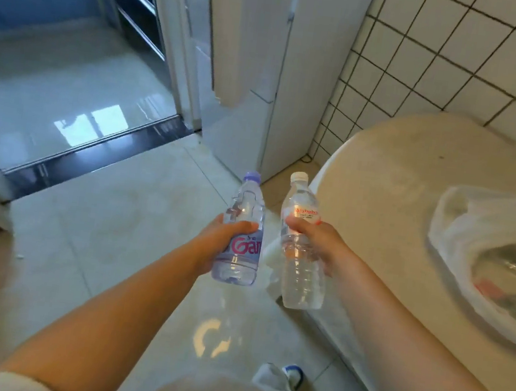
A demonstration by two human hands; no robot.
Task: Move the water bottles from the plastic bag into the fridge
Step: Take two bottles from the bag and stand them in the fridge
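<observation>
My left hand (217,239) grips a clear water bottle with a purple cap and a pink-lettered label (243,226), held upright over the floor. My right hand (315,244) grips a second clear bottle with a white cap and a red-lettered label (299,255), also upright, just to the right of the first. The white plastic bag (461,220) lies open on the round table at the right, with more clear bottles (513,275) inside. The white fridge (259,65) stands ahead, its door closed.
A round beige table (400,167) fills the right side against a white tiled wall (447,49). A doorway with a dark threshold (99,150) opens at the left onto a glossy floor. My white shoe (279,378) shows at the bottom.
</observation>
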